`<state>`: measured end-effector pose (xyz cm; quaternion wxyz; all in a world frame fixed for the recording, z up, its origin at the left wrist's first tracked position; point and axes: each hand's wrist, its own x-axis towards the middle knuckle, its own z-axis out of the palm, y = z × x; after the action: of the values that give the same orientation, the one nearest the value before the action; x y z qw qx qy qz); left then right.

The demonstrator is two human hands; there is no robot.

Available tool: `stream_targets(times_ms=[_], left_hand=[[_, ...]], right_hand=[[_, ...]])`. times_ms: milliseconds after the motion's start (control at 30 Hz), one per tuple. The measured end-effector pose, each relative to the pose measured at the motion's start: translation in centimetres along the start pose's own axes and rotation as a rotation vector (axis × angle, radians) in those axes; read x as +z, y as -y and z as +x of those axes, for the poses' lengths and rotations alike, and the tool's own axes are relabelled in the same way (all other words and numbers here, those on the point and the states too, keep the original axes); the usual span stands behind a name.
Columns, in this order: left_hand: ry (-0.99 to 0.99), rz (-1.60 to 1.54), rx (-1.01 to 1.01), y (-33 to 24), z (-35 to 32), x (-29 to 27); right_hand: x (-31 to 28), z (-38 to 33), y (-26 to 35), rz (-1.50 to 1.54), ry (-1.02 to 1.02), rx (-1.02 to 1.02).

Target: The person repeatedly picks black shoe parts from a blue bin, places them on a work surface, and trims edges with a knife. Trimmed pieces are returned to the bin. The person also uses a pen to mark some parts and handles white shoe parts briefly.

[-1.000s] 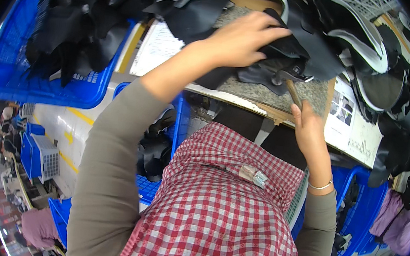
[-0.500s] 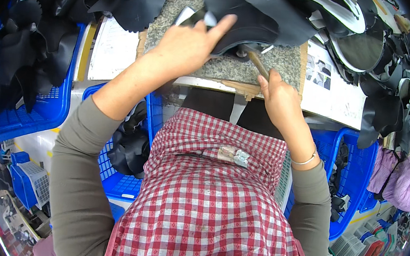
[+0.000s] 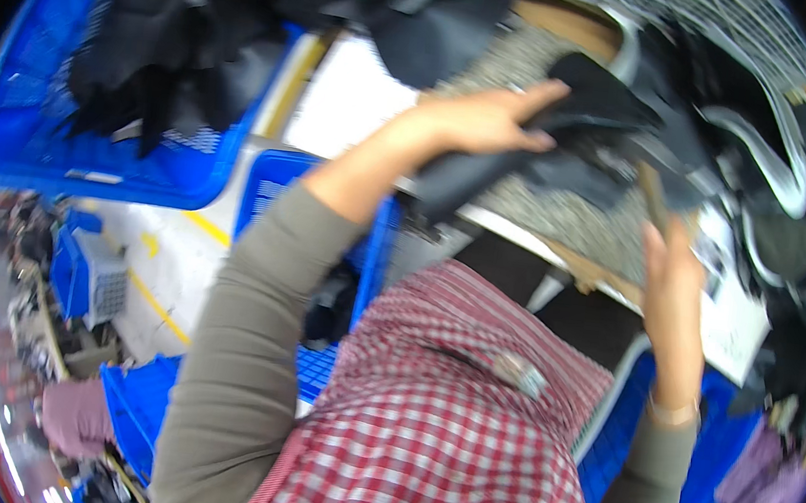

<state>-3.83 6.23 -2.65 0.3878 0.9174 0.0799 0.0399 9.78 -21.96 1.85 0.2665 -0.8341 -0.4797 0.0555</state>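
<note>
My left hand [image 3: 480, 127] holds a black leather shoe upper [image 3: 601, 100], index finger stretched along it and thumb apart; the other fingers are partly hidden. A limp part of the black material hangs below that hand, past the table's near edge. In my right hand [image 3: 674, 265] is a hammer [image 3: 653, 194], gripped by its wooden handle. Its head, near the upper's right end, is blurred. Beneath the upper lies a speckled grey stone slab [image 3: 563, 219] on the work table.
Black cut pieces [image 3: 436, 29] are heaped along the table's far side, and white-edged ones [image 3: 776, 163] at the right. A blue basket [image 3: 115, 184] full of black pieces stands at the left. Another blue basket [image 3: 263, 178] sits below the table. White paper [image 3: 356, 89] lies left of the slab.
The whole view has swung, so the table and hands appear farther right and tilted. A limp black part now hangs under my left hand. My right hand still grips the hammer.
</note>
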Motion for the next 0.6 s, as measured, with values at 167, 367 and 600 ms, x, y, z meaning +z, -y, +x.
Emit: stream_targets(times_ms=[167, 367, 600], left_hand=[[0.019, -0.085, -0.093, -0.9, 0.8, -0.2], [-0.265, 0.148, -0.308, -3.9, -11.6, -1.5], [0.212, 0.631, -0.945, -5.5, -35.5, -8.0]], right_hand=[[3.4, 0.9, 0.5, -0.066, 0.283, 0.032], [2.5, -3.1, -1.7, 0.139, 0.275, 0.015], [-0.2, -5.4, -1.3, 0.249, 0.313, 0.119]])
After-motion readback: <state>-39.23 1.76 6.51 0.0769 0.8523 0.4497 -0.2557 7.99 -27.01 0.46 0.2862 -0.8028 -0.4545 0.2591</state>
